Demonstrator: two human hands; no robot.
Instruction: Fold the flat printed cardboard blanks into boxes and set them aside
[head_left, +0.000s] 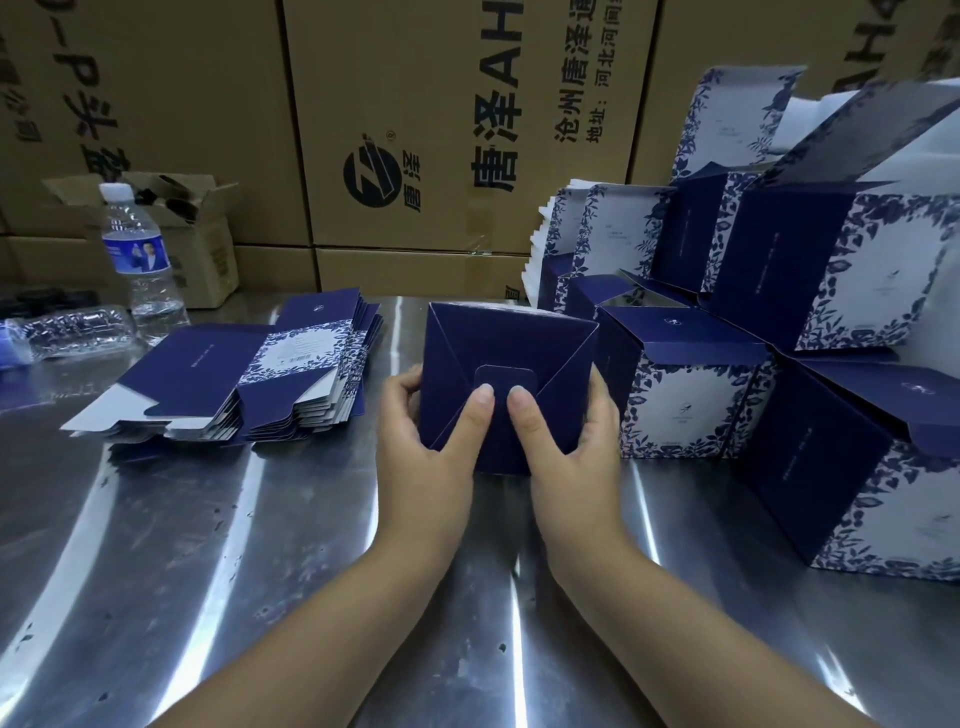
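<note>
Just beside held box (506, 353), finished boxes (691, 395).

Middle brown carton (415, 104) at the back had big sideways "唐泽AH" w/ a round logo (375, 177), a ® & small "唐泽" next to it. Same carton also read "沧州唐泽通…" + "地址:河北河间…", cut off at the top edge. Right carton (862, 47) showed just "AH". Left carton (156, 78) was blurry, only a "P" legible tbh. Bottle label (137, 255), boxes (675, 405) & flat blanks (296, 353): print too small to read.

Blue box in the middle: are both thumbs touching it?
Touching. The head view shows the left hand and right hand holding the blue box, both thumbs pressed on its folded flaps.
</note>
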